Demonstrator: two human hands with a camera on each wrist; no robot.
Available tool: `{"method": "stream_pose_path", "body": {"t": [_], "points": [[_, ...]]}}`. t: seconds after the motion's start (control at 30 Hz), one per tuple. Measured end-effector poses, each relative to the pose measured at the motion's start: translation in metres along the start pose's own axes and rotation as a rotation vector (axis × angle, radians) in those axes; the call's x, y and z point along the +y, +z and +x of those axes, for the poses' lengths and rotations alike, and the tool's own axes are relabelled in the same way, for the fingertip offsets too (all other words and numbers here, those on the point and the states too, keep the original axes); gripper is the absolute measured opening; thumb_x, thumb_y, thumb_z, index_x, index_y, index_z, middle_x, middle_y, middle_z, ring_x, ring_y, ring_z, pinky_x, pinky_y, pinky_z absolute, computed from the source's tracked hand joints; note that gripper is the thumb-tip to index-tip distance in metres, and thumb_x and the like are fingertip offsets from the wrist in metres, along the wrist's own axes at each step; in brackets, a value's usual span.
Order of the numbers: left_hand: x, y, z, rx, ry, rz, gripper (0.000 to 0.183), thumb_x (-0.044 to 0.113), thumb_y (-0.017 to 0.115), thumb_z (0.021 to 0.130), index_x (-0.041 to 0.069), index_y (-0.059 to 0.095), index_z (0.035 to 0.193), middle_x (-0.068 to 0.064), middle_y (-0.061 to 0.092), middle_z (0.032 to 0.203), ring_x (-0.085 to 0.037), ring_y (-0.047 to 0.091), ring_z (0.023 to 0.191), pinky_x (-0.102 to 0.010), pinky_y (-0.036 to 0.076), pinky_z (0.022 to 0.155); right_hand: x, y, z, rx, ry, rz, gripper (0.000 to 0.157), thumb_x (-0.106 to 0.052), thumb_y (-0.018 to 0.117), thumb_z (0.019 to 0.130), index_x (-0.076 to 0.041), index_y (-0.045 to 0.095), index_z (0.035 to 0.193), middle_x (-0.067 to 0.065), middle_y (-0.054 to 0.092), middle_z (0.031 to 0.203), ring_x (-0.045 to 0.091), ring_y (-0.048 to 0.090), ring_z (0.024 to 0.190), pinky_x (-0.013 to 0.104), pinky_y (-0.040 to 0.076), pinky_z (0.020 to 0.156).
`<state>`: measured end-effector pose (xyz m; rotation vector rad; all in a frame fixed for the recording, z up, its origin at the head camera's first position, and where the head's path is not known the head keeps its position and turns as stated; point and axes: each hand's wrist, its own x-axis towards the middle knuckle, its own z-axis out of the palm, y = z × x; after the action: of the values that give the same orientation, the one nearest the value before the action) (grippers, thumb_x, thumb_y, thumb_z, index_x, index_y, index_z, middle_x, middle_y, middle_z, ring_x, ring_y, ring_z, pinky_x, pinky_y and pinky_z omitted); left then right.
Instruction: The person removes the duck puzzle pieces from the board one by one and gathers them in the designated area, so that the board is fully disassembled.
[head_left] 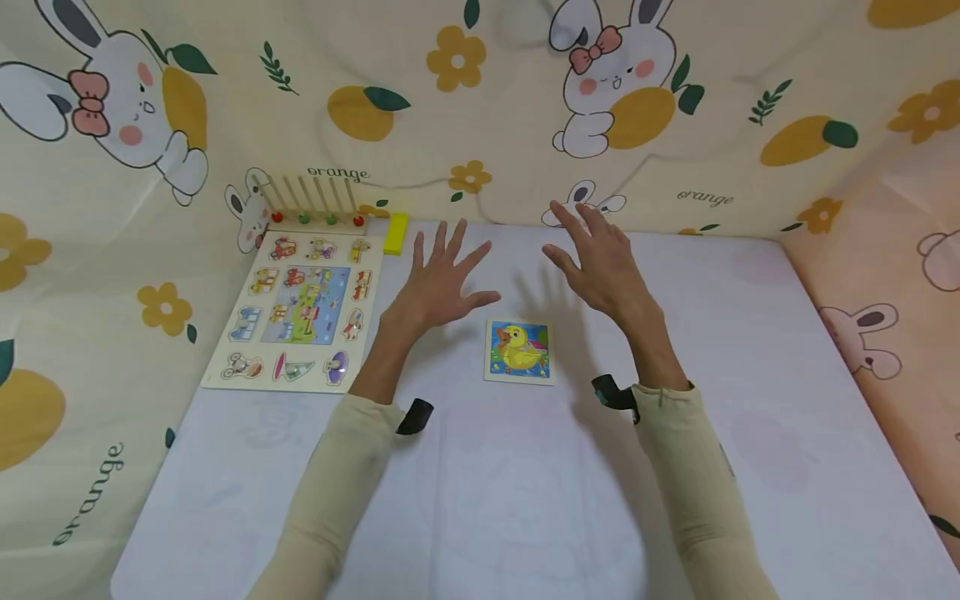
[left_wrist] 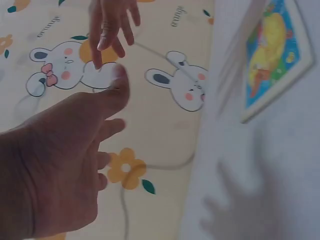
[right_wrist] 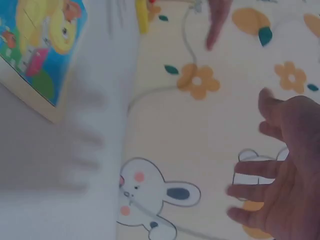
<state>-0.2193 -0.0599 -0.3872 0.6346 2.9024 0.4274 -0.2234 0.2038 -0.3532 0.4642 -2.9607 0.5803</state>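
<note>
A small square duck puzzle [head_left: 518, 351] in a pale wooden frame lies on the white table, between and nearer to me than both hands. My left hand [head_left: 437, 284] hovers above the table to the puzzle's upper left, its fingers spread and holding nothing. Up and to the right of the puzzle, the right hand [head_left: 604, 266] is raised with fingers parted, also holding nothing. In the left wrist view the duck puzzle [left_wrist: 272, 50] appears at the upper right, apart from the left hand [left_wrist: 65, 160]. The right wrist view shows the right hand [right_wrist: 290, 170] away from the puzzle [right_wrist: 42, 45].
A large wooden peg puzzle board [head_left: 251, 337] with vehicle and toy pieces lies at the left. Behind it stands a rack of thin sticks [head_left: 318, 200] with red and green beads. A yellow block [head_left: 395, 234] sits beside it. Patterned cloth [head_left: 510, 108] hangs behind the table.
</note>
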Motion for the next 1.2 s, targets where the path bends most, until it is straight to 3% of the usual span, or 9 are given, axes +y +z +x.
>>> {"method": "stream_pose_path", "body": {"t": [0.13,0.2,0.3,0.4,0.53,0.8,1.2], "points": [[-0.004,0.012,-0.003,-0.116,0.06,-0.078,0.079,0.062,0.056,0.1,0.025,0.031,0.166,-0.014,0.017,0.177,-0.038,0.015,0.165,-0.062,0.002,0.133,-0.006,0.01,-0.005,-0.029,-0.056,0.046,0.053,-0.033,0.061,0.107,-0.013,0.05,0.155,0.021,0.053,0.156,0.046,0.052,0.141,0.065,0.041,0.117],[-0.005,0.019,-0.005,-0.164,0.097,-0.116,0.078,0.058,0.061,0.1,0.02,0.036,0.164,-0.014,0.029,0.173,-0.035,0.029,0.161,-0.061,0.013,0.132,-0.008,0.018,-0.008,-0.075,-0.085,0.069,0.047,-0.029,0.062,0.106,-0.008,0.058,0.147,0.021,0.06,0.148,0.043,0.058,0.134,0.061,0.047,0.112],[-0.007,0.031,-0.006,-0.208,0.145,-0.115,0.08,0.054,0.066,0.099,0.015,0.039,0.162,-0.013,0.037,0.17,-0.032,0.038,0.157,-0.061,0.025,0.129,-0.011,0.031,-0.011,-0.151,-0.117,0.1,0.038,-0.023,0.065,0.105,-0.003,0.065,0.137,0.02,0.067,0.137,0.041,0.064,0.125,0.057,0.053,0.105],[-0.007,0.043,-0.007,-0.233,0.151,-0.08,0.084,0.056,0.068,0.096,0.012,0.038,0.163,-0.011,0.031,0.173,-0.033,0.033,0.16,-0.063,0.027,0.128,-0.014,0.044,-0.014,-0.223,-0.145,0.123,0.032,-0.016,0.068,0.102,0.001,0.069,0.129,0.019,0.071,0.126,0.039,0.067,0.119,0.054,0.055,0.103],[-0.006,0.053,-0.008,-0.289,0.116,-0.07,0.096,0.06,0.071,0.092,0.013,0.031,0.165,-0.01,0.014,0.178,-0.037,0.016,0.165,-0.069,0.017,0.128,-0.017,0.061,-0.016,-0.299,-0.167,0.13,0.028,-0.01,0.07,0.1,0.003,0.073,0.124,0.017,0.073,0.117,0.034,0.07,0.107,0.048,0.059,0.096],[-0.003,0.061,-0.013,-0.364,0.094,-0.052,0.112,0.064,0.076,0.086,0.016,0.018,0.169,-0.008,-0.001,0.179,-0.04,-0.003,0.166,-0.078,0.006,0.125,-0.025,0.085,-0.016,-0.413,-0.141,0.115,0.028,-0.016,0.073,0.098,0.0,0.076,0.121,0.013,0.068,0.108,0.023,0.063,0.09,0.035,0.057,0.081],[0.004,0.059,-0.015,-0.362,0.047,-0.003,0.114,0.059,0.081,0.084,0.015,0.018,0.169,-0.004,0.002,0.179,-0.035,-0.003,0.166,-0.074,0.007,0.127,-0.034,0.092,-0.012,-0.398,-0.186,-0.003,0.028,-0.017,0.082,0.091,-0.001,0.08,0.114,0.012,0.068,0.105,0.023,0.062,0.09,0.036,0.057,0.083]]}}
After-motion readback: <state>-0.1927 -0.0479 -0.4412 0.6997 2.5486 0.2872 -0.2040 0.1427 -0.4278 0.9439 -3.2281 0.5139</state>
